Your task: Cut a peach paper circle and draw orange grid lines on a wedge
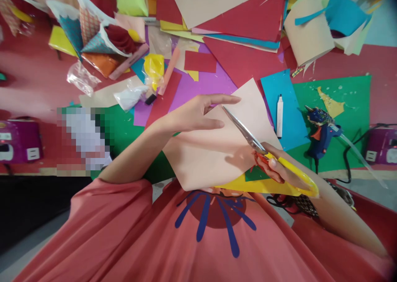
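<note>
A pale peach sheet of paper lies in front of me, its near corner close to my shirt. My left hand is over the sheet's far left part, thumb and fingers apart, with nothing in it. In my right hand is a pair of scissors with yellow and orange handles. The blades are together and point up and left, their tip close to my left fingers. Whether the tip touches the paper I cannot tell. A white marker rests on a blue sheet right of the peach paper.
A blue glue gun with a cable lies on green paper at right. Stacked coloured sheets are at the back. Paper cones and plastic-wrapped pieces stand at back left. Purple boxes sit at both sides.
</note>
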`<state>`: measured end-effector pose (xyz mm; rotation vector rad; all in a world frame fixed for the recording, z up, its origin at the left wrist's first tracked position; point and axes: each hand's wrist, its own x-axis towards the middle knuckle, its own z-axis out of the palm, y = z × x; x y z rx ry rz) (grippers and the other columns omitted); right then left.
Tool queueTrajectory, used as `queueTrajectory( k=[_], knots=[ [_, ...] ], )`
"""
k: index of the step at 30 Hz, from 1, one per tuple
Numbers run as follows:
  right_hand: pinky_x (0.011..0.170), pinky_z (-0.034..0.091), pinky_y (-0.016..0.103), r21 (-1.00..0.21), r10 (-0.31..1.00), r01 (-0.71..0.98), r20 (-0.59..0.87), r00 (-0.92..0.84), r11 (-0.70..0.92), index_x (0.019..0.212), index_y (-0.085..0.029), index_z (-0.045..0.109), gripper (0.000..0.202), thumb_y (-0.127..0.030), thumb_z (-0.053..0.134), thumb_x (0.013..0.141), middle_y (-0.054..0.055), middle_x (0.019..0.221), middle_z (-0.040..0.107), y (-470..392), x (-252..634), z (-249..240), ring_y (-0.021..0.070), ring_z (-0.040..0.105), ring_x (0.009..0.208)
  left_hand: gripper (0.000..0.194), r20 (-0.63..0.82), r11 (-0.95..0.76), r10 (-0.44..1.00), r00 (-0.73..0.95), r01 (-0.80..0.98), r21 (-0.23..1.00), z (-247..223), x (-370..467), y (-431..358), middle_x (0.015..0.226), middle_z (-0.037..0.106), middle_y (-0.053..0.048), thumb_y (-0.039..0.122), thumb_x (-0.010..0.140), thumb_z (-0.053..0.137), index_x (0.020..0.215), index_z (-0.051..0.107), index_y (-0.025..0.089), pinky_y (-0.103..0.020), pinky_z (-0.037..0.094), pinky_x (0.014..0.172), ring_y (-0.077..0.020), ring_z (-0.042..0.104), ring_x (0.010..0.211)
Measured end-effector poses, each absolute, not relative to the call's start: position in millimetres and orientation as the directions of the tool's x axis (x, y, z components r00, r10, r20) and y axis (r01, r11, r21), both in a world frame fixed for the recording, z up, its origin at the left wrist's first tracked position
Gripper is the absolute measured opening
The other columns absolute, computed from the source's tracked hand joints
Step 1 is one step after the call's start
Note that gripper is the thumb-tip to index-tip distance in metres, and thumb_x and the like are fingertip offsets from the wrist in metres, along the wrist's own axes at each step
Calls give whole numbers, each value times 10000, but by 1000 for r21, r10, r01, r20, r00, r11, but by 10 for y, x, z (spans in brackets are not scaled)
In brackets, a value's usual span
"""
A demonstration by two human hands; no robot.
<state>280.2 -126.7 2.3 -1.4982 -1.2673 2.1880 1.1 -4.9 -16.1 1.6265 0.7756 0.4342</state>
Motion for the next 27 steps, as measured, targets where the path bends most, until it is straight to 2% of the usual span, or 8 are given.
queueTrajectory(
  k=[5,9,15,20,27],
  knots=[
    [382,199,203,-775,598,266,-618,-511,-574,1060,-252,495,455,-669,481,878,-57,708,367,-1247,2788,47,35,256,445,593,-137,-57,703,698,248,967,-155,26,-51,1414,563,-16,275,748,685,1329,570,242,-404,355,1150,-265,466,1357],
    [372,219,192,-792,633,315,-609,-478,-524,1072,-228,496,494,-680,480,871,-62,666,384,-1226,2748,82,40,285,436,596,-141,-57,702,698,252,966,-155,28,-50,1421,556,-9,286,758,677,1340,560,250,-389,356,1145,-258,463,1360],
    [373,253,209,-754,645,441,-651,-400,-488,1082,-188,498,623,-754,456,826,-48,652,414,-1187,2670,158,61,317,441,597,-122,-65,697,706,232,971,-177,29,-41,1433,546,-18,289,764,679,1347,554,257,-381,341,1158,-251,452,1372],
    [440,315,218,-775,660,464,-620,-424,-430,1079,-210,486,519,-687,450,876,-19,696,466,-1178,2672,205,96,402,534,600,-136,-50,700,701,239,970,-175,29,-41,1429,551,-27,302,754,695,1338,565,250,-392,351,1154,-258,457,1367],
    [394,277,210,-808,650,414,-586,-484,-420,1021,-222,439,457,-663,412,904,-50,681,395,-1167,2696,194,66,318,458,615,-150,-59,686,712,260,964,-136,51,-43,1438,541,-24,339,758,694,1350,552,249,-400,326,1168,-271,443,1376]
  ],
)
